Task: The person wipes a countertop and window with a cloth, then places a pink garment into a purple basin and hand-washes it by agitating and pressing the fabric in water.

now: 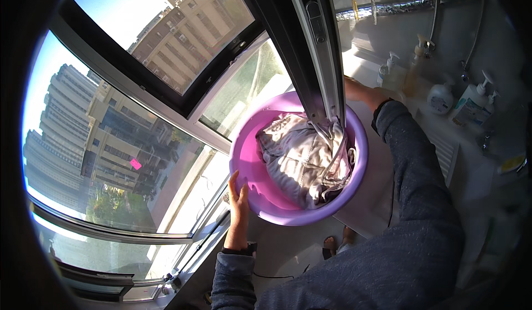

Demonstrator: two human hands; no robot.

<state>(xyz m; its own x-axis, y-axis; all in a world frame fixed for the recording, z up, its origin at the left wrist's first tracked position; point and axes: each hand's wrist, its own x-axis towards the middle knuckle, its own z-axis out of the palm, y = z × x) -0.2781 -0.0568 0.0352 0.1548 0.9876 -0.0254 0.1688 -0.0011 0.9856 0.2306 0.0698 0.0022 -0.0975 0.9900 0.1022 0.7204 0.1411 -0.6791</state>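
A round plastic basin [266, 215], purple outside and pink inside, is before me at the window. Light-coloured damp-looking or crumpled cloth [291, 160] fills its right part, partly in sunlight. My left hand [238, 210] is at the basin's left rim, thumb and fingers spread against it. My right hand [358, 90] reaches to the far right side behind the door frame; its fingers are mostly hidden, so what it holds cannot be told. The lower end of the dark sliding door frame [328, 60] overlaps the basin's far edge in view.
Windows with metal frames [124, 93] run along the left, buildings outside. Pump bottles [474, 98] and a round white container [439, 98] stand on the counter at the right, near hanging hoses. A white cabinet [370, 202] stands beneath the basin's right side. A cable lies on the floor.
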